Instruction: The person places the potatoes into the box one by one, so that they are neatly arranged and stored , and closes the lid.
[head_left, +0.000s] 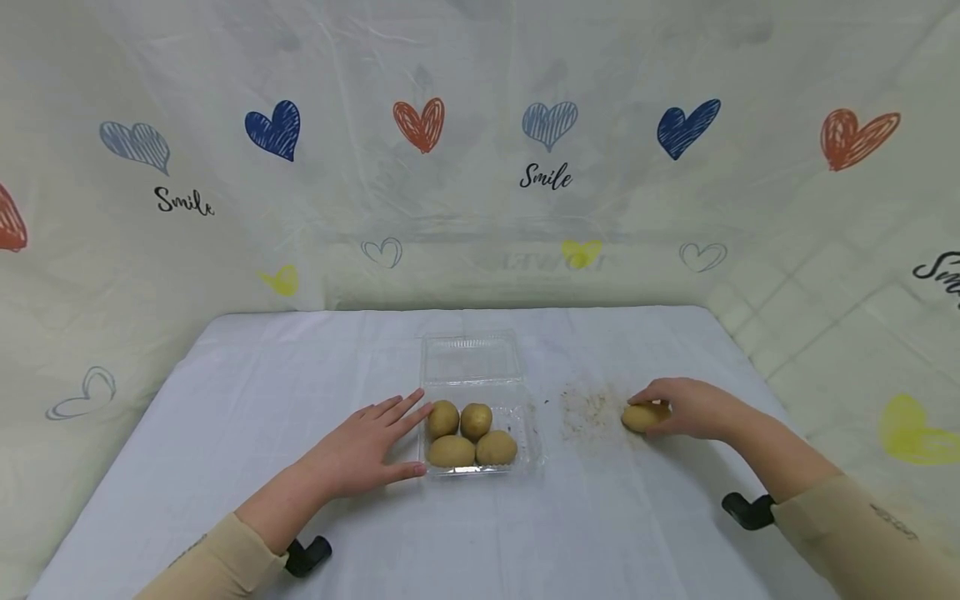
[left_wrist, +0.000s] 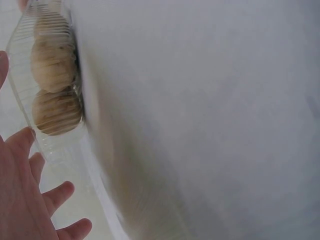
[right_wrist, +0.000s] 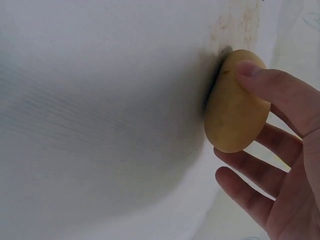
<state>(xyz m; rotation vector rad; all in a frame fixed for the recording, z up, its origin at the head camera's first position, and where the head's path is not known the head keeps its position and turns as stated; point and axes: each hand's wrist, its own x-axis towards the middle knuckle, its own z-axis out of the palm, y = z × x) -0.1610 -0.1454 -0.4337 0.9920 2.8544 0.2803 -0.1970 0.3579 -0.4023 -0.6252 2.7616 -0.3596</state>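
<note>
A potato [head_left: 640,417] lies at the right of the table, and my right hand [head_left: 693,407] grips it from above. In the right wrist view the thumb presses on one side of this potato [right_wrist: 234,112], with fingers behind it. A clear plastic clamshell box [head_left: 531,446] stands mid-table, its lid [head_left: 471,360] folded back. Several potatoes [head_left: 452,452] sit in its base. My left hand [head_left: 363,454] is spread at the box's left side, fingertips and thumb at its rim. In the left wrist view, potatoes [left_wrist: 54,65] show through the ribbed wall.
Brown dirt crumbs [head_left: 592,414] are scattered on the white tablecloth [head_left: 517,537] between the box and the right hand. A pale curtain [head_left: 480,208] printed with hearts hangs behind the table. A black wrist camera [head_left: 748,510] sits under the right sleeve.
</note>
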